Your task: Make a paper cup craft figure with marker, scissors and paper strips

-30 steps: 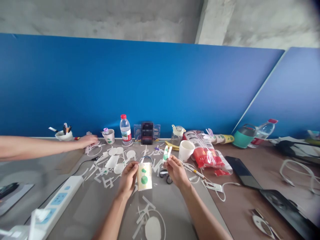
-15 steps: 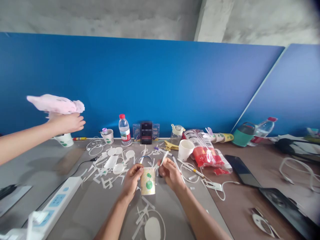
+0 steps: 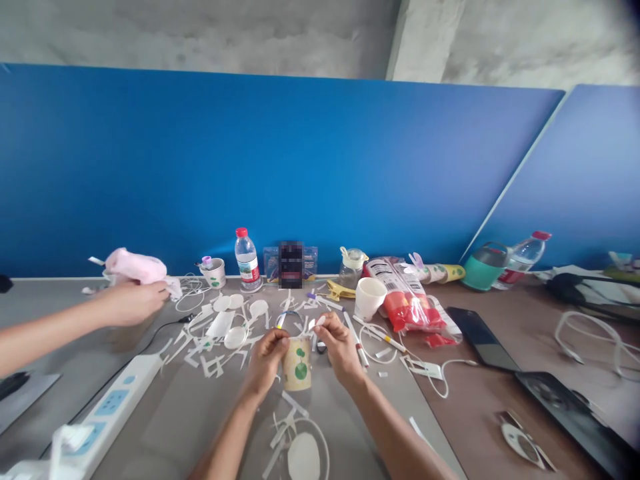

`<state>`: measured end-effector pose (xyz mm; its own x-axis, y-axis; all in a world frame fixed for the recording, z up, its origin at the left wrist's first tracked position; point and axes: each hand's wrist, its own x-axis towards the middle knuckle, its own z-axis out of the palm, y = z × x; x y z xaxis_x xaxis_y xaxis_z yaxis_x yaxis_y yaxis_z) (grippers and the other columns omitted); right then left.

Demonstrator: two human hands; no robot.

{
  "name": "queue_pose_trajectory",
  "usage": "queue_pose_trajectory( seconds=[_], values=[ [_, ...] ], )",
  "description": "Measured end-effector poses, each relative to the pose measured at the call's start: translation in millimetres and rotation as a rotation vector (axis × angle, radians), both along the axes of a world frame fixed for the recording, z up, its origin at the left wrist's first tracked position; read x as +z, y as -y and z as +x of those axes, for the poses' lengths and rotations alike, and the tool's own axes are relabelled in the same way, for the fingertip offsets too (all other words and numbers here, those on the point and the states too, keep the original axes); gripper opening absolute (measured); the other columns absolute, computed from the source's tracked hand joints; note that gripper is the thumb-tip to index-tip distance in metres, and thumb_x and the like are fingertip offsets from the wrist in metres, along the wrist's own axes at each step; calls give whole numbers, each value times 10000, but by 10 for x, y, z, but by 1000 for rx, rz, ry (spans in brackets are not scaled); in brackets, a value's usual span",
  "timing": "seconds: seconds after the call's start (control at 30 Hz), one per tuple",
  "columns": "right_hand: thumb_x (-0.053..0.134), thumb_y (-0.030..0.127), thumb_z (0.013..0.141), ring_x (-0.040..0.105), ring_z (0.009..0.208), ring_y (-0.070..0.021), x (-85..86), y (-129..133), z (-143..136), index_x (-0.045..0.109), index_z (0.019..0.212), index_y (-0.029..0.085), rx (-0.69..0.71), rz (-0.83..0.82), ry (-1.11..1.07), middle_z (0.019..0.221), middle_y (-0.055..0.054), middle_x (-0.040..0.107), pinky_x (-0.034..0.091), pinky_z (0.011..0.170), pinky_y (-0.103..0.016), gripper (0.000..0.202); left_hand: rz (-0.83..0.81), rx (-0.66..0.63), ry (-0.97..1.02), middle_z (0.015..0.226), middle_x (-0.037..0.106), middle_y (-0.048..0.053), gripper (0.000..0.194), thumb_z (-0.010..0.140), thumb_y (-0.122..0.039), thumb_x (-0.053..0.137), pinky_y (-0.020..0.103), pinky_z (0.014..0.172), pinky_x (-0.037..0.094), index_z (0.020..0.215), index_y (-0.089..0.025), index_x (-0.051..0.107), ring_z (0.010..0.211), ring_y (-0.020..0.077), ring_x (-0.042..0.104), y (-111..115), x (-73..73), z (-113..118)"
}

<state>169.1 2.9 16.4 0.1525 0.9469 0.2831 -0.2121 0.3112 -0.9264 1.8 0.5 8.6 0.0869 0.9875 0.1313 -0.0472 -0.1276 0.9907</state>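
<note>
A yellowish paper cup [image 3: 297, 371] with green dots on its side is upright near the middle of the desk. My left hand [image 3: 266, 360] pinches it at the upper left rim. Just right of the cup, my right hand [image 3: 340, 343] is closed on a small white paper piece [image 3: 317, 323], held between thumb and fingers near rim height. White paper scraps [image 3: 215, 365] and cut paper discs [image 3: 235, 337] lie behind and left of my hands. Below the cup are more strips, a paper ring and a white oval disc [image 3: 303, 457].
Another person's hand [image 3: 140, 301] holds a pink cloth [image 3: 135, 265] at the left. Behind stand a water bottle [image 3: 247, 263], a white cup [image 3: 370, 297], a glass jar [image 3: 353, 268] and a red-white bag [image 3: 407, 300]. A power strip [image 3: 117, 407] lies left; phones [image 3: 483, 340] lie right.
The other person's hand has lowered the pink cloth toward the desk. The white piece in my right hand has tipped from upright toward the cup. My left hand stays on the cup.
</note>
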Motion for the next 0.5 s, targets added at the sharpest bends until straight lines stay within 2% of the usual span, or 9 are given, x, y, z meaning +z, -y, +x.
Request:
queue_pose_trajectory(
  seconds=[0.2, 0.37, 0.5],
  values=[
    [675, 352, 732, 497, 605, -124, 13, 39, -27, 621, 733, 183, 100, -78, -33, 652, 18, 589, 394, 621, -248, 178, -16, -26, 37, 640, 545, -29, 227, 752, -407, 643, 221, 600, 366, 734, -182, 620, 633, 125, 459, -21, -43, -6],
    [617, 339, 794, 482, 648, -128, -46, 30, -11, 599, 755, 183, 104, 14, 139, 696, 13, 552, 395, 640, -240, 161, -31, -70, 104, 652, 544, -24, 230, 753, -403, 654, 225, 607, 365, 737, -175, 619, 635, 125, 465, -62, -141, -28],
    [577, 365, 823, 501, 695, -144, -12, 61, -20, 595, 777, 181, 113, 33, 260, 735, -3, 559, 406, 659, -243, 191, -45, -79, 116, 659, 540, -24, 224, 760, -393, 657, 228, 615, 369, 748, -174, 618, 639, 125, 468, -59, -160, -23]
  ],
)
